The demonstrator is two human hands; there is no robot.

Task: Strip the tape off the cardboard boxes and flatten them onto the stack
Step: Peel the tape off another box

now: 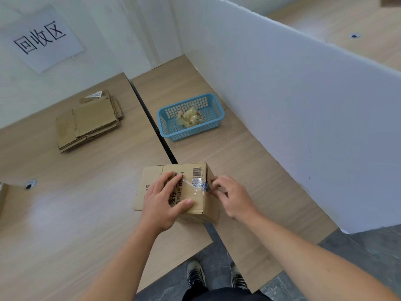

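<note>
1. Head view: my left hand (pixel 165 198) lies flat and spread on top of the box (pixel 196 205), fingers splayed, thumb near the front edge, pressing it down rather than gripping.
2. My right hand (pixel 232 196) is at the box's right top edge, fingertips (pixel 213 184) pinched narrow where the tape (pixel 198 185) ends; I cannot tell whether they actually have hold of the tape.
3. The box sits upright and closed on the table (pixel 76 203), straddling the dark gap (pixel 152 120) between the two tabletops, near the front edge.
4. The clear tape runs across the box's top, over a barcode label (pixel 198 172) and down over the right edge.
5. The stack (pixel 89 124) of flattened cardboard lies well apart on the left tabletop, far back.
6. A blue basket (pixel 213 118) on the right tabletop holds a wad of crumpled tape (pixel 190 118).
7. A white partition (pixel 303 116) stands along the right side; a paper sign (pixel 43 38) hangs on the back wall.
8. My shoes (pixel 196 274) show below, on the grey floor.
</note>
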